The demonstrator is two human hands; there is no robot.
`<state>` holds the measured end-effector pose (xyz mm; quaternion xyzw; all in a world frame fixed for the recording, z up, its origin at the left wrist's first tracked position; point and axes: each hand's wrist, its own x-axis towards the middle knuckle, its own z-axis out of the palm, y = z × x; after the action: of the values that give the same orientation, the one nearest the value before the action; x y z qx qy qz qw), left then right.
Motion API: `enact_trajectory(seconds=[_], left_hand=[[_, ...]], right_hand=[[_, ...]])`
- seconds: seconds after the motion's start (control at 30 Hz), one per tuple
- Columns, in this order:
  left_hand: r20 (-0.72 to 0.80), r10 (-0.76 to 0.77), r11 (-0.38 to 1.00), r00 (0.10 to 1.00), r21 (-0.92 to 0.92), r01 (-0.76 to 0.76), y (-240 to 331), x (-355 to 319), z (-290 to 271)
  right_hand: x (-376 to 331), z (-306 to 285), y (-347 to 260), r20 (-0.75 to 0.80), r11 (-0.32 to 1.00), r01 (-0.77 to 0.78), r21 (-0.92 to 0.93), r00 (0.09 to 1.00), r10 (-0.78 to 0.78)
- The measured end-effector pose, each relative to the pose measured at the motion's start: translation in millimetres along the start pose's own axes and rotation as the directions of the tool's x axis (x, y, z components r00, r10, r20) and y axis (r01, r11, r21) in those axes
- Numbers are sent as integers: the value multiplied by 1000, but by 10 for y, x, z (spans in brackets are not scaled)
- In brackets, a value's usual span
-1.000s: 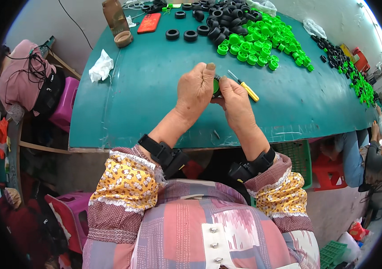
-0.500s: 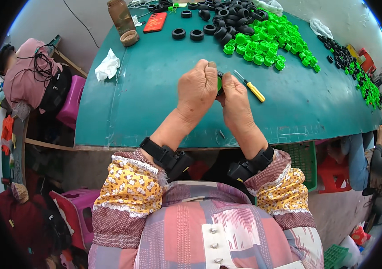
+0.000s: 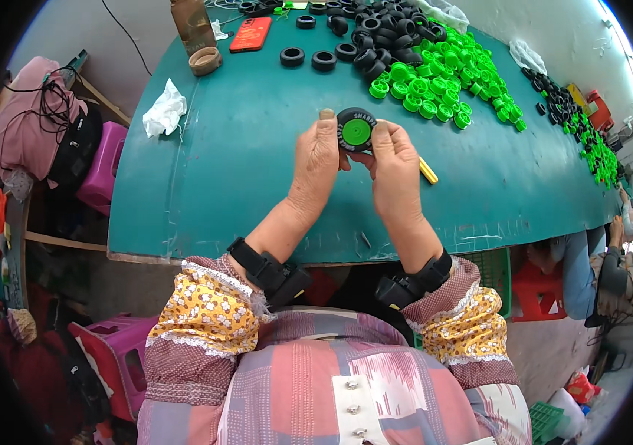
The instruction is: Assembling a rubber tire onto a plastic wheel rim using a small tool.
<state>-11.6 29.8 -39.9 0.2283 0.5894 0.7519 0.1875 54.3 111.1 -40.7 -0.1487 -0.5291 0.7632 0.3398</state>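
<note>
Your green-hubbed wheel (image 3: pixel 356 130) has turned face-on, both hands (image 3: pixel 316 159) (image 3: pixel 396 157) pinching its rim. Likely light, grippy rubber: hold opposite sides.

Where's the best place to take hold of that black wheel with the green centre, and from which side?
Probably by the outer edge of the black tyre, from left and right at once, as the left hand and right hand hold it. It is round and its green centre faces the person, so opposite edges should offer a balanced grip and leave that face uncovered.
</note>
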Motion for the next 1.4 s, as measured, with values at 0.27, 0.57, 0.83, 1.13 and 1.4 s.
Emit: enact_trajectory(seconds=[0.27, 0.57, 0.83, 1.13, 1.4], left_hand=[[-86, 34, 997, 996, -61, -40, 2, 84, -164], [-2, 325, 903, 946, 296, -310, -53, 113, -127], [42, 278, 933, 960, 224, -281, -143, 172, -70], [311, -124, 986, 942, 144, 83, 177, -83, -397], [426, -239, 933, 873, 351, 84, 233, -104, -539]], right_hand=[[-107, 109, 67, 172, 983, 38, -177, 985, -7], [63, 12, -40, 208, 965, -44, -259, 973, 101], [81, -138, 2, 213, 976, -195, -93, 954, 211], [-98, -146, -143, 157, 968, -251, 3, 956, 247], [-213, -190, -92, 300, 921, -90, -378, 930, 214]])
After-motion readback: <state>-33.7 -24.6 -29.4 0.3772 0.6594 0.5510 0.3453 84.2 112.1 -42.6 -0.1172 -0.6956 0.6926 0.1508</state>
